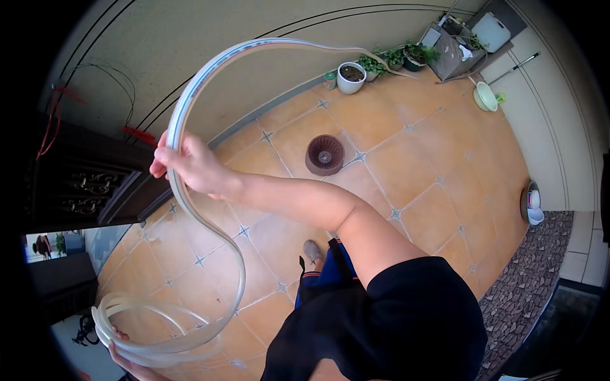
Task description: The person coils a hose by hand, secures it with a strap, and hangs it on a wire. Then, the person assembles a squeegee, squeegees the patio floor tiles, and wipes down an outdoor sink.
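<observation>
My right hand (pixel 194 166) is closed round a clear, whitish hose (pixel 241 267), with the arm stretched out across the view. Above that hand the hose arches up along the wall and runs off towards the potted plants. Below it, the hose curves down into a loose coil (pixel 159 348) of several loops. My left hand (pixel 130 364), low at the left edge, grips this coil. Some of its fingers are hidden behind the loops.
A brown plastic pot (pixel 325 155) sits on the tiled floor (pixel 438 209). By the wall stand a white pot of soil (pixel 351 77), a green can (pixel 329 80) and leafy plants (pixel 416 54). Basins (pixel 486 96) lie at right; a dark carved door (pixel 89 184) is at left.
</observation>
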`<state>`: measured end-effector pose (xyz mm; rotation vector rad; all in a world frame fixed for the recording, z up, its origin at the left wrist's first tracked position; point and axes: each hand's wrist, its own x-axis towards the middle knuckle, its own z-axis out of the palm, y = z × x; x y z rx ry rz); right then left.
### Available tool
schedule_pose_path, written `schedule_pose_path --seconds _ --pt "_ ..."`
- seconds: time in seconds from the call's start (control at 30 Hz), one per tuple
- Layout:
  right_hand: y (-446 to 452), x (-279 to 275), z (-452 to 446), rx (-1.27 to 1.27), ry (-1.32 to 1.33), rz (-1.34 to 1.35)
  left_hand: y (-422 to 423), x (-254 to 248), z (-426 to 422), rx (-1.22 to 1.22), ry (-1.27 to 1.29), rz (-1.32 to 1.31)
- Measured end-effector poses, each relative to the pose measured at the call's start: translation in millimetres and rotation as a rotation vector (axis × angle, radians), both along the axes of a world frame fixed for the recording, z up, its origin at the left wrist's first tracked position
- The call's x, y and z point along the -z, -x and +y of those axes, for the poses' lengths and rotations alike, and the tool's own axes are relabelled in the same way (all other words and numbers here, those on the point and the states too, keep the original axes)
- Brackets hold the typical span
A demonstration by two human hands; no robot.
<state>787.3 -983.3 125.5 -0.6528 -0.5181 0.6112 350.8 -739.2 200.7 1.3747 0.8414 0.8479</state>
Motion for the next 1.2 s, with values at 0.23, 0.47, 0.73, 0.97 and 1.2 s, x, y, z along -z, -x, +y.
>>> schedule_pose_path --seconds 0.23,0.47,0.73,0.97,1.2 --pt "43 13 75 0.378 0.483 -0.074 -19 76 40 0.376 0.425 -0.327" --pt "-56 129 7 0.639 0.967 0.301 -138 122 -10 0.685 0.439 -0.359" --pt "-14 171 -66 0.479 0.984 -0.075 -203 145 -22 0.774 0.483 -0.217" --pt "-56 70 -93 0.056 0.23 0.074 -205 122 -37 0.766 0.515 -0.152" --pt "-34 -99 -52 -0.104 -0.058 -0.313 -161 125 -21 0.656 0.495 -0.217"
